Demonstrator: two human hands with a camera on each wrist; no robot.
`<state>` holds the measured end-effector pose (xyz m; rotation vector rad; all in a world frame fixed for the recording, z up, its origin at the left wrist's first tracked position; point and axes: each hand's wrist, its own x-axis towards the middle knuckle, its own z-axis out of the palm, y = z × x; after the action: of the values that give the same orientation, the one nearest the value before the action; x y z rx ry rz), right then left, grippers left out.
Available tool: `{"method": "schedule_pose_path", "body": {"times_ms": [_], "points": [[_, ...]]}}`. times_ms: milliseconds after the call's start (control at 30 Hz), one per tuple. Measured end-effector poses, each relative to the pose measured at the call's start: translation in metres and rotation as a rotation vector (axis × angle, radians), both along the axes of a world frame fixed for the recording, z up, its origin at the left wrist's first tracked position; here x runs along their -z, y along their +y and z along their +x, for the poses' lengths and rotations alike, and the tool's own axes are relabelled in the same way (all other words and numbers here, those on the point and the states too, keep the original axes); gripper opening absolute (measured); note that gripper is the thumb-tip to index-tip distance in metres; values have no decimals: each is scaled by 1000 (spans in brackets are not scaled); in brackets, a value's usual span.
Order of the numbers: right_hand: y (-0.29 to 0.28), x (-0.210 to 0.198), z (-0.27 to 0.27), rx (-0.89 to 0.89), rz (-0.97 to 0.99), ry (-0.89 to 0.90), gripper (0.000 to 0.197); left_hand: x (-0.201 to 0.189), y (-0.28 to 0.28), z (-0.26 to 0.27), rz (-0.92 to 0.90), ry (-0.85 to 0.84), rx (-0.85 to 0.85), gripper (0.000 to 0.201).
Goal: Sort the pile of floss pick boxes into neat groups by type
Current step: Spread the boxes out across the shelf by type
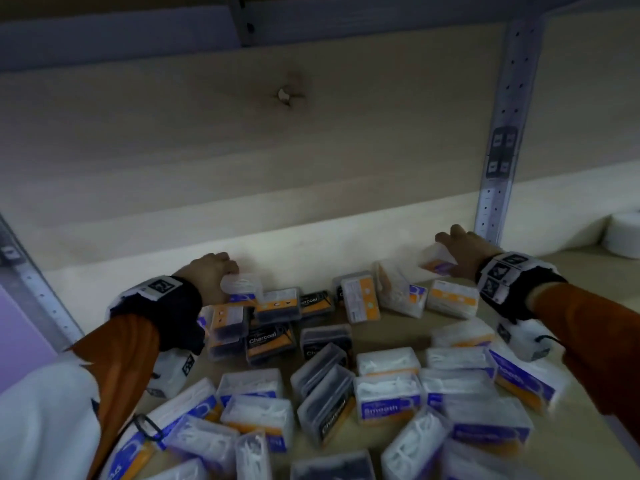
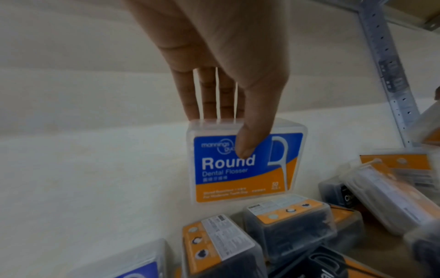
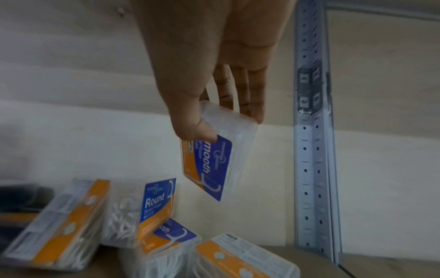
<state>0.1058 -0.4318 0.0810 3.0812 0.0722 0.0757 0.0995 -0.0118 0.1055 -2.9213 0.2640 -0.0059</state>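
A pile of floss pick boxes (image 1: 381, 382) covers the shelf, some clear with white picks, some dark and marked Charcoal (image 1: 268, 342). My left hand (image 1: 211, 275) pinches a blue and orange Round box (image 2: 245, 161) at the back left, thumb on its label, fingers behind it; the same Round box (image 1: 242, 287) shows in the head view. My right hand (image 1: 460, 251) holds a purple Smooth box (image 3: 218, 159) tilted in the air at the back right, near the metal upright; that Smooth box (image 1: 438, 261) is partly hidden by the hand in the head view.
A pale back wall (image 1: 242, 161) closes the shelf behind both hands. A perforated metal upright (image 1: 498, 168) stands at the right; another upright (image 1: 38, 292) runs along the left. A white roll (image 1: 623, 237) sits beyond the right post. Several boxes lie close under both hands.
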Motion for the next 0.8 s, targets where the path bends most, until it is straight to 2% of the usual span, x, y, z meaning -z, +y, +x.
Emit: {"method": "schedule_pose_path", "body": {"times_ms": [233,400,600,800], "points": [[-20,-14,-65,35,127,-63,68,-4,16,-42,35,17,-56,52],[-27,-11,-117,37,139,-87,68,2,29,-67,8,25,-104,52],[-33,1,-175,60,253,-95,71,16,43,-91,-8,50,-169,53],[-36,23,-211,106,348,-103,72,27,51,-102,-29,51,-217,53]]}}
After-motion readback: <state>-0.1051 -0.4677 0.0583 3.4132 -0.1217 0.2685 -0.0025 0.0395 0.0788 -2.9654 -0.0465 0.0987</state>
